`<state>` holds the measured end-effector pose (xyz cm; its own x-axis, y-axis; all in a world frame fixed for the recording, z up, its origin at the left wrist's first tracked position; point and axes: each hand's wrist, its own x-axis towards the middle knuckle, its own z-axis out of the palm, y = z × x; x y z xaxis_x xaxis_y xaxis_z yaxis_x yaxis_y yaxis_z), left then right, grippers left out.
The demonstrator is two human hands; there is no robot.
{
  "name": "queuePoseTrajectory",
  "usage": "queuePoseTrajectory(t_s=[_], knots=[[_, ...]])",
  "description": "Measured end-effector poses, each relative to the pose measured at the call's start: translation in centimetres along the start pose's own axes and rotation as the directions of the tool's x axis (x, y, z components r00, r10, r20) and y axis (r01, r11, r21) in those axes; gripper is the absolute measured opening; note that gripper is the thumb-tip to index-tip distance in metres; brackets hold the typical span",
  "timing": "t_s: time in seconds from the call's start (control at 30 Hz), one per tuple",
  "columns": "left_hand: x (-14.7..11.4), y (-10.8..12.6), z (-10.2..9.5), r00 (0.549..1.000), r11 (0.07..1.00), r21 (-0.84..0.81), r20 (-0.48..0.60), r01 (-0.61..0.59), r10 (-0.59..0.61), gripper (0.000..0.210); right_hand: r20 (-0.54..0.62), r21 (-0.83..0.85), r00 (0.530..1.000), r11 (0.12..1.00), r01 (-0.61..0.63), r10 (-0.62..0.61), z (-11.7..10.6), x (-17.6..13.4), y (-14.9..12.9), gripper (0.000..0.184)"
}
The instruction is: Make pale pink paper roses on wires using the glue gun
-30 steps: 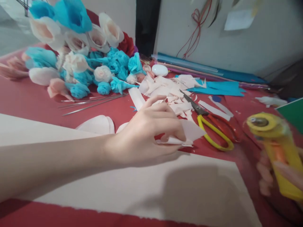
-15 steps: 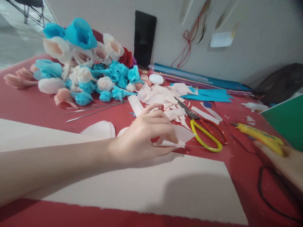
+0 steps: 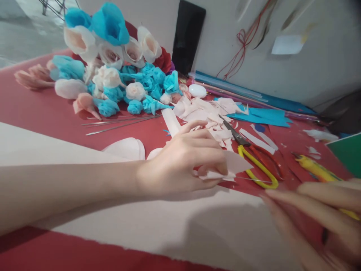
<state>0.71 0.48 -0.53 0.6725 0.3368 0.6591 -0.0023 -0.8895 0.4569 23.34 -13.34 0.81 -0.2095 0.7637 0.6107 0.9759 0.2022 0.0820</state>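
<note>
My left hand is closed, pinching a pale pink crepe paper petal between thumb and fingers. A thin wire runs from the pinched paper to the right, past the yellow handle of the scissors. At the lower right my right hand is blurred, its fingers stretched out toward the wire's end and not touching it. Behind those fingers lies a yellow glue gun, partly covered by the hand. Beneath my left arm lies a large pale pink paper sheet.
Blue and white paper flowers are heaped at the back left, with several metal wires before them. Pale paper scraps and blue paper strips lie mid-table. A black phone leans on the wall. A green board stands right.
My right hand has let go of the glue gun and moved left toward the wire. My left hand keeps its pinch on the petal. The whole view has shifted and tilted slightly.
</note>
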Motion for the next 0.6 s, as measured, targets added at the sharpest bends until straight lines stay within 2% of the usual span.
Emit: queuePoseTrajectory(t_s=[0.07, 0.3, 0.6], knots=[[0.0, -0.1, -0.1, 1.0, 1.0, -0.003, -0.004, -0.012, 0.012, 0.008, -0.001, 0.008, 1.0, 1.0, 0.012, -0.012, 0.6, 0.8, -0.8, 0.014], [0.0, -0.3, -0.2, 0.999, 0.999, 0.008, 0.025, -0.041, 0.04, 0.007, 0.009, 0.035, 0.999, 0.999, 0.035, -0.036, 2.0, 0.4, -0.1, 0.013], [0.0, -0.1, -0.2, 0.998, 0.999, 0.019, 0.046, -0.047, 0.046, 0.015, 0.014, 0.055, 0.998, 0.996, 0.065, -0.065, 2.1, 0.3, -1.1, 0.012]])
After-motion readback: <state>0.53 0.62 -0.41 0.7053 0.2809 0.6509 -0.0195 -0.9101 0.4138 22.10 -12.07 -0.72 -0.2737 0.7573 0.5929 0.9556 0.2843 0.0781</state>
